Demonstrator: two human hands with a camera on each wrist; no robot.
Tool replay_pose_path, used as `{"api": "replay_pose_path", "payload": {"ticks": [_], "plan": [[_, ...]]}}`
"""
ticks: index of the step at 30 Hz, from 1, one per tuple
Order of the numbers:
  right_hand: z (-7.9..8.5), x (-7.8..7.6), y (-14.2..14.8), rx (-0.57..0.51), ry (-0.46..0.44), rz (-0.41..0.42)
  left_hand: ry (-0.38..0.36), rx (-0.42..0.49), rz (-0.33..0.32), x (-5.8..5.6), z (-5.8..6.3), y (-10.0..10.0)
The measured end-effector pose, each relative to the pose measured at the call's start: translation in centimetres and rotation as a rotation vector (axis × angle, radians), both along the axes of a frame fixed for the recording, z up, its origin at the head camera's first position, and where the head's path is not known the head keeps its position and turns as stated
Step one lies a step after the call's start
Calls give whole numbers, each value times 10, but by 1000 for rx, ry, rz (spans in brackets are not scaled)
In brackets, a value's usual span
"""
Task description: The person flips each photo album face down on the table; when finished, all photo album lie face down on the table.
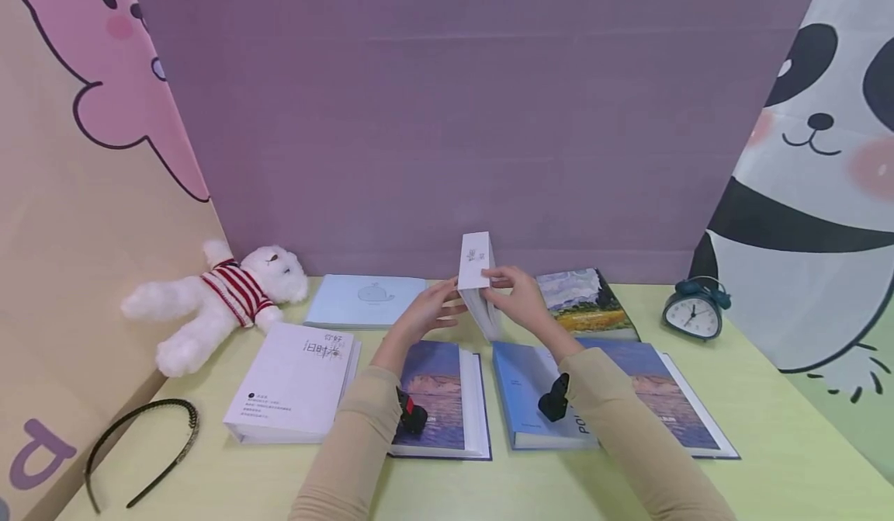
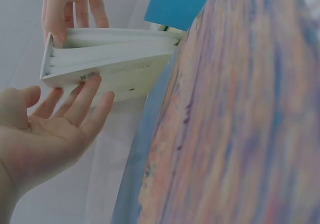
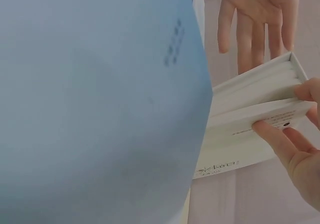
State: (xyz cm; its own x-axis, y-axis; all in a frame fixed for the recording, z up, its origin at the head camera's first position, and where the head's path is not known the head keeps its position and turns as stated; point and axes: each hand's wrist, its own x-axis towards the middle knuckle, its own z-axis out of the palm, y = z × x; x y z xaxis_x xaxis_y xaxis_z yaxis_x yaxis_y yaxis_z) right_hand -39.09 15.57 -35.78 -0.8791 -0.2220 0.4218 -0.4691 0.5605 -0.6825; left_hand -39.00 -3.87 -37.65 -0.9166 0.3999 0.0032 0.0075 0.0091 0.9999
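A thick white book stands upright on the table at the centre, its spine toward me and its pages slightly fanned below. My right hand grips it by the right side, thumb and fingers at the cover and page edges. On the other side my left hand touches the cover with its extended fingertips. The left wrist view shows those fingers lying nearly straight along the cover. In the right wrist view, the fingers of my right hand press the printed cover.
In front lie a white book, two sunset-covered books and a blue book. Behind are a whale-covered book and a painting-covered book. A plush bear and headband are left, an alarm clock right.
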Motion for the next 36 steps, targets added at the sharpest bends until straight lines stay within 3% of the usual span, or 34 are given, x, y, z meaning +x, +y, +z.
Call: {"api": "replay_pose_path", "payload": {"ticks": [16, 26, 31, 36], "plan": [[-3, 3, 3, -247, -205, 47, 19, -34, 32, -1, -5, 4], [-2, 5, 18, -340, -304, 102, 20, -111, -36, -4, -4, 11], [-1, 7, 29, -336, -357, 79, 31, -159, -85, -2, -4, 15], [0, 10, 36, -352, -347, 52, 14, -232, -87, 0, -4, 20]]}}
